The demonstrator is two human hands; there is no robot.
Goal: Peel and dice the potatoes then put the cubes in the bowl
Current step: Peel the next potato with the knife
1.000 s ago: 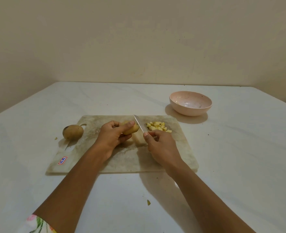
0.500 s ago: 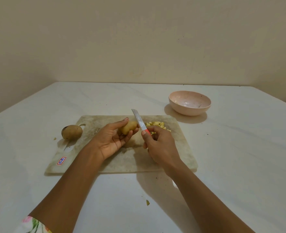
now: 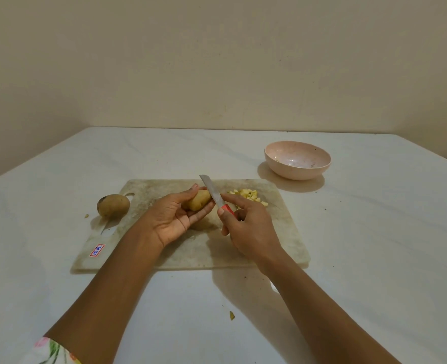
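My left hand point(image 3: 173, 218) is turned palm up above the cutting board point(image 3: 277, 232) and cradles a small unpeeled potato point(image 3: 197, 200) in its fingers. My right hand point(image 3: 248, 227) grips a knife point(image 3: 213, 193) by its red handle, blade pointing away, its edge against the potato's right side. A pile of yellow potato cubes point(image 3: 250, 195) lies on the board just right of the blade. A second whole potato point(image 3: 113, 205) rests at the board's left edge by the handle hole. The pink bowl point(image 3: 297, 160) stands on the table beyond the board, to the right.
The white table point(image 3: 374, 245) runs to a wall at the back. A small potato scrap point(image 3: 232, 315) lies on the table near me between my forearms, and another crumb point(image 3: 86, 215) lies left of the whole potato.
My left hand has rolled palm up and lifted the potato off the board. The knife has come up from the board and now lies against the potato's side.
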